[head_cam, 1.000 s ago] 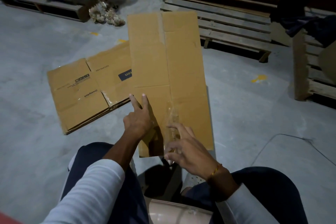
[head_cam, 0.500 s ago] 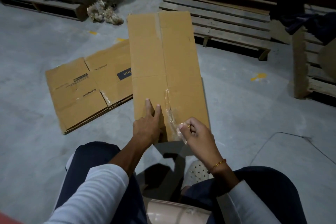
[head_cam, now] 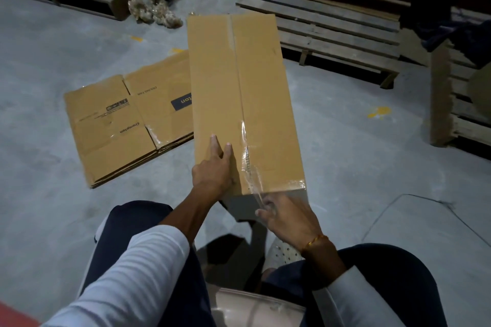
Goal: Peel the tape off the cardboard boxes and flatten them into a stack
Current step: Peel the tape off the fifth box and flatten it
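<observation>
**Light box, clingy tape: brace one side, pull low on the other**

You hold the cardboard box [head_cam: 239,103] out over the floor [head_cam: 345,167] in front of your knees, its long face turned up toward you and its near end by your hands. Your left hand [head_cam: 212,170] lies flat on that face, fingers [head_cam: 215,145] spread and pressing just left of the centre seam. Your right hand [head_cam: 287,218] sits at the near edge, below the box, its fingers pinched on the loose end of the clear tape [head_cam: 249,167], which has lifted from the lower part of the seam; further up the tape looks stuck down

The box will likely feel light and fairly stiff, but the panels can flex at the seam, so keep your left palm close beside the tape line as a brace. The tape is thin, stretchy and apt to tear or take the paper skin with it; judge on a slow pull held low along the seam, regripping nearer the box as the strip lengthens

The stack of flattened boxes [head_cam: 119,127] lies on the floor to your left, partly behind the held box, ready to take this one once it is folded flat
</observation>
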`<state>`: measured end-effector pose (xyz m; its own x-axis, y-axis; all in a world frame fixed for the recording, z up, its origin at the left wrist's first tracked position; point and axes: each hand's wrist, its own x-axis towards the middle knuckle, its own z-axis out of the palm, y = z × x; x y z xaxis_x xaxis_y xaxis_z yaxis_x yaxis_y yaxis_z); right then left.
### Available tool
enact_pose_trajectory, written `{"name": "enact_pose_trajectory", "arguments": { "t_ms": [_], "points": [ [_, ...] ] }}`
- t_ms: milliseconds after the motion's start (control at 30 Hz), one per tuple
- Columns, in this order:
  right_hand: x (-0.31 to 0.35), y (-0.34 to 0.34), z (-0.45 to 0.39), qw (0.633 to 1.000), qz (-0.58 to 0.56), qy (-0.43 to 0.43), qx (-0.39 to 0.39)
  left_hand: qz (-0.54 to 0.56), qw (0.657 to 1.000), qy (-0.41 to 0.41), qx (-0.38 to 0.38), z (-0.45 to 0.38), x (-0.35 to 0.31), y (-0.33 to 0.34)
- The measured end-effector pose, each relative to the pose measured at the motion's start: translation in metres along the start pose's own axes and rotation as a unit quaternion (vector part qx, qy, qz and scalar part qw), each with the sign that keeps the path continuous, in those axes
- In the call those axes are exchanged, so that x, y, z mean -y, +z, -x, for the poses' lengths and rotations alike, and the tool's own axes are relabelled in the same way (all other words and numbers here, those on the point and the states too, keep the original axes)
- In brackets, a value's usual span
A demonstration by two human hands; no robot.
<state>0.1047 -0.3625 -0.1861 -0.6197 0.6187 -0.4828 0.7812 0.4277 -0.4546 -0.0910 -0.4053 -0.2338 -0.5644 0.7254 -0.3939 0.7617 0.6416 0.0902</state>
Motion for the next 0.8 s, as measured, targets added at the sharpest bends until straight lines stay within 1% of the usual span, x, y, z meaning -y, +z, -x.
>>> {"name": "enact_pose_trajectory", "arguments": {
  "t_ms": [167, 333, 400, 500, 567, 633, 667, 733, 800],
  "points": [
    [-0.002, -0.011, -0.007, 1.000, 0.028, -0.010, 0.007, -0.003, 1.000, 0.008, -0.006, 0.004, -0.002, 0.002],
    [-0.008, -0.012, 0.001, 0.995, 0.042, -0.033, 0.087, 0.005, 1.000, -0.018, -0.014, -0.005, -0.001, 0.001],
    [-0.007, -0.014, 0.001, 0.995, 0.036, -0.035, 0.090, 0.016, 0.999, -0.028, -0.020, -0.008, 0.001, 0.000],
    [-0.008, -0.017, -0.002, 0.998, 0.027, -0.021, 0.058, 0.027, 0.999, -0.032, -0.017, -0.009, 0.003, 0.002],
    [-0.009, -0.012, -0.002, 0.999, 0.010, -0.011, 0.033, 0.019, 0.999, -0.028, -0.032, -0.009, 0.004, 0.002],
    [-0.009, -0.004, -0.002, 1.000, -0.006, -0.002, -0.001, -0.010, 0.998, 0.012, -0.055, -0.007, 0.000, 0.002],
    [-0.008, -0.002, -0.002, 1.000, -0.003, 0.001, -0.024, -0.024, 0.998, 0.044, -0.049, -0.004, -0.004, 0.005],
    [-0.008, -0.002, -0.007, 0.996, 0.013, -0.004, -0.087, -0.037, 0.994, 0.102, -0.013, 0.002, -0.013, 0.013],
    [-0.008, -0.003, -0.014, 0.988, 0.017, -0.022, -0.150, -0.037, 0.993, 0.113, 0.006, 0.008, -0.019, 0.019]
  ]
}}
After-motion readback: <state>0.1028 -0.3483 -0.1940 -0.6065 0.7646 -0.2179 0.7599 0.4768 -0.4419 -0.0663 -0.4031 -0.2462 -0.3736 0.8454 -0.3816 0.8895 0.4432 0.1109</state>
